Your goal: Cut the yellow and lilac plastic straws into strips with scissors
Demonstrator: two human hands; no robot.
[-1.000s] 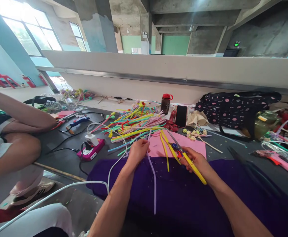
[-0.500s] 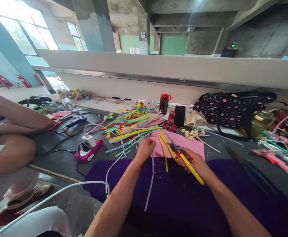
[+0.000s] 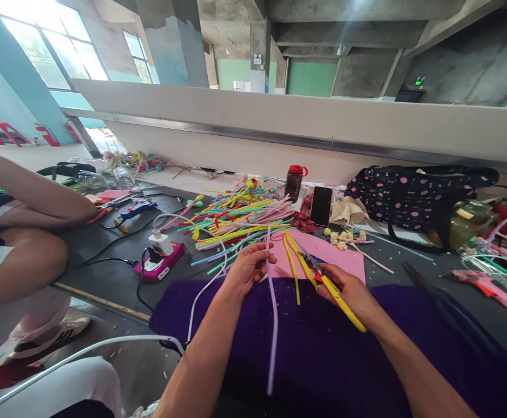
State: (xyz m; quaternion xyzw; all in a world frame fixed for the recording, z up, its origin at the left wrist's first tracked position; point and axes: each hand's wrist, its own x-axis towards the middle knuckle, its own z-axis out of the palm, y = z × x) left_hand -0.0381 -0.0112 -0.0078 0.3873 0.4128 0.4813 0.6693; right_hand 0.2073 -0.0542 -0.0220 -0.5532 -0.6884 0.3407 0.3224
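Between the thumb and fingers of my left hand (image 3: 252, 264) is a lilac pipe cleaner (image 3: 274, 325), its long end hanging down over the dark purple cloth (image 3: 218, 331). My right hand (image 3: 344, 287) is closed around yellow-handled scissors (image 3: 338, 299), whose blades point up and to the left. Yellow pipe cleaners (image 3: 293, 264) lie beside the blades on a pink sheet (image 3: 347, 255). Beyond my hands spreads a heap of many-coloured pipe cleaners (image 3: 240, 223).
A magenta power strip (image 3: 169, 264) with a white cable stands left. Behind are a bottle with a red lid (image 3: 294, 183), a phone (image 3: 321, 206) and a patterned bag (image 3: 405, 200). A pink glue gun (image 3: 482, 284) lies right. Another person's arm (image 3: 49, 191) rests at left.
My left hand has turned and opened its grip outward, bringing the lilac pipe cleaner more upright, its top now above the fingers. The view has shifted slightly; the scissors stay in my right hand.
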